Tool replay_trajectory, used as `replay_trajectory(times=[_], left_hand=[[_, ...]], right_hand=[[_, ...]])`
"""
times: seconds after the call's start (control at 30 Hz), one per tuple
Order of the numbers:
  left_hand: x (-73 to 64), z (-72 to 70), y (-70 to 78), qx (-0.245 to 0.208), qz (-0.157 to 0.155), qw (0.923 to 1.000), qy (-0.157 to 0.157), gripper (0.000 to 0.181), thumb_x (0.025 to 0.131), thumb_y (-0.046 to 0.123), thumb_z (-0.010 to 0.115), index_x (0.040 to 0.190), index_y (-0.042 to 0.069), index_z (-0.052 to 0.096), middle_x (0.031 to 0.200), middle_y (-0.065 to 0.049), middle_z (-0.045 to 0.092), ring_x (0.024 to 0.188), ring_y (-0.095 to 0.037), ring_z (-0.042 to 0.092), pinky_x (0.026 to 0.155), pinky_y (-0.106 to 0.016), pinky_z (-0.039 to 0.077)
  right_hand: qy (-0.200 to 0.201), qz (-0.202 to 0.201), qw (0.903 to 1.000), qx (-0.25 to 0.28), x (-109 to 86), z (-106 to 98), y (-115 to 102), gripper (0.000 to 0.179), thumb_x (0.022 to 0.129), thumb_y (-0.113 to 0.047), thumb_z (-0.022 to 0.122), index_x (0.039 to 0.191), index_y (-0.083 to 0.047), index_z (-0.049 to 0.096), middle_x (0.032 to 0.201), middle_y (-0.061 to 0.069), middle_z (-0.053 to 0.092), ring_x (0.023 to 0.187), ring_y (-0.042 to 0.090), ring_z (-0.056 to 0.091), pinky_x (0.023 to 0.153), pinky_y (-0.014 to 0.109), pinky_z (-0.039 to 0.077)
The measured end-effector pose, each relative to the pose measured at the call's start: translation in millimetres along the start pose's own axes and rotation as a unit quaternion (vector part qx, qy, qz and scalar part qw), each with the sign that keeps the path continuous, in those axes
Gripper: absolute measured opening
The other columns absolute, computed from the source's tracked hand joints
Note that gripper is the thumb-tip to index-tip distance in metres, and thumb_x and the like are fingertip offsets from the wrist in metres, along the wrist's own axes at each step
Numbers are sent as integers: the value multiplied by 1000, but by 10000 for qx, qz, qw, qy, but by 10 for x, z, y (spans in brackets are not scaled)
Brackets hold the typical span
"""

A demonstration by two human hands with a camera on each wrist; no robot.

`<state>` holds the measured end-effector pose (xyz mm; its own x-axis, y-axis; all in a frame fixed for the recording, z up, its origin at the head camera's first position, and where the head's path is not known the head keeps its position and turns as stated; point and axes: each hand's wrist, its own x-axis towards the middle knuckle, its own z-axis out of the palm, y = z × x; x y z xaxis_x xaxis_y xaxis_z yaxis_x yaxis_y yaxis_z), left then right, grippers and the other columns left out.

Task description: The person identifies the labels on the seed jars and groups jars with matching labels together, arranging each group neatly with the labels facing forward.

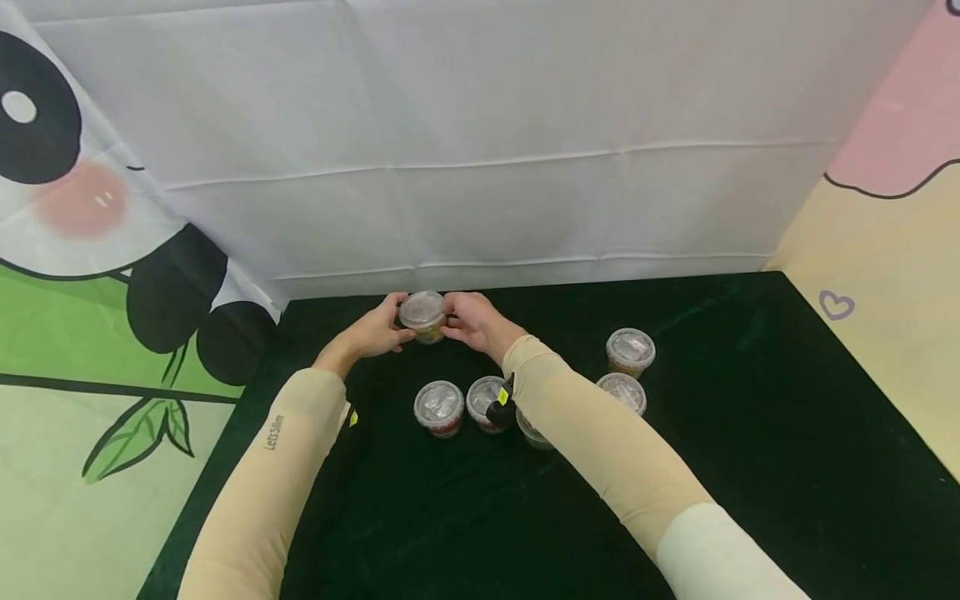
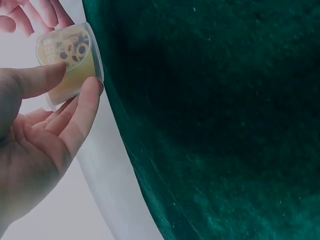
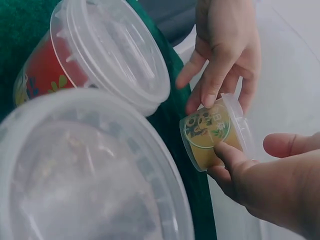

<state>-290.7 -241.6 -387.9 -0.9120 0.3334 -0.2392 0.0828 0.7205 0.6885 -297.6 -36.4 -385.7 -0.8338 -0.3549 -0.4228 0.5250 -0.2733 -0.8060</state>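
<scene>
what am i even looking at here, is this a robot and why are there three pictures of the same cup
No robot: these are a person's own bare left hand and right hand. The wide picture is taken from the person's head, looking forward and down; the two closer ones are taken from the left and right wrists. All three show the same moment. Both hands hold one lidded cup that looks yellowish inside, near the far edge of the dark green surface. Five other lidded cups stand on it, some partly covered by the right sleeve.
</scene>
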Motion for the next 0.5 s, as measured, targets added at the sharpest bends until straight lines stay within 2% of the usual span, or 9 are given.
replay_trajectory(times=[0.33,0.5], left_hand=[[-1,81,-107,401,-102,9991,-108,78,103,7,58,160,2,5,155,-32,29,113,-42,61,87,-44,58],[-15,129,-118,359,-45,9993,-123,78,103,6,58,160,2,6,155,-31,29,118,-42,59,88,-45,57]], right_hand=[[46,407,9992,-47,9,20,78,57,99,-1,50,154,-5,34,156,17,33,140,33,40,111,41,41],[-38,416,9988,-242,8,-5,108,56,100,-3,50,154,-5,33,156,18,35,138,33,43,111,43,42]])
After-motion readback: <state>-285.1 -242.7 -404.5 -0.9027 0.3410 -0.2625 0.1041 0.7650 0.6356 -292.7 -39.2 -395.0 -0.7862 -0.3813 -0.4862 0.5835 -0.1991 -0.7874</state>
